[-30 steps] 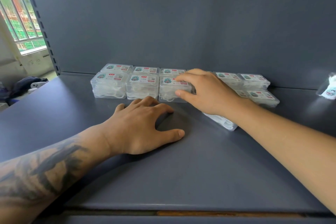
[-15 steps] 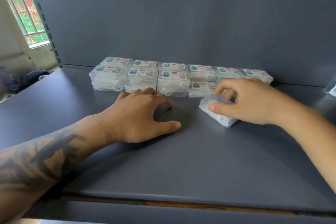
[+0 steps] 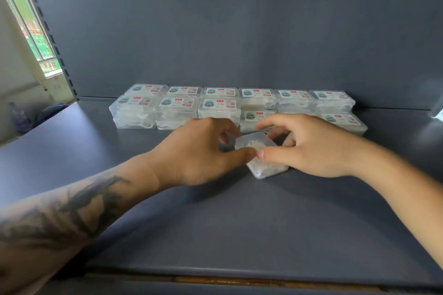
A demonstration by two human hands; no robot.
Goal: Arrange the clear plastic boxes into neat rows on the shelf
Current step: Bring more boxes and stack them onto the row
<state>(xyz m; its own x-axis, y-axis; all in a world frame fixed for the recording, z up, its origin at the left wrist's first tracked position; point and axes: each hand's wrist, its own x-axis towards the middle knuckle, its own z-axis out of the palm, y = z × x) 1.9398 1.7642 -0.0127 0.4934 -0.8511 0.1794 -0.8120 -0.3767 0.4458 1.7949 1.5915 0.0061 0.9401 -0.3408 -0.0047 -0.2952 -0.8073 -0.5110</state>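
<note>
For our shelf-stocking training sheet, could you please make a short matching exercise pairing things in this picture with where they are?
Things:
1. loose box
2. back row of boxes
3. window
4. left hand

Places:
A. far left, beyond the shelf
B. against the shelf's back wall
C. between both hands, turned askew, in front of the rows
D. gripping the loose box's left side

Pairs: 1-C, 2-B, 3-A, 4-D

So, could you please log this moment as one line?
both hands grip loose box | off rows | on shelf
</note>
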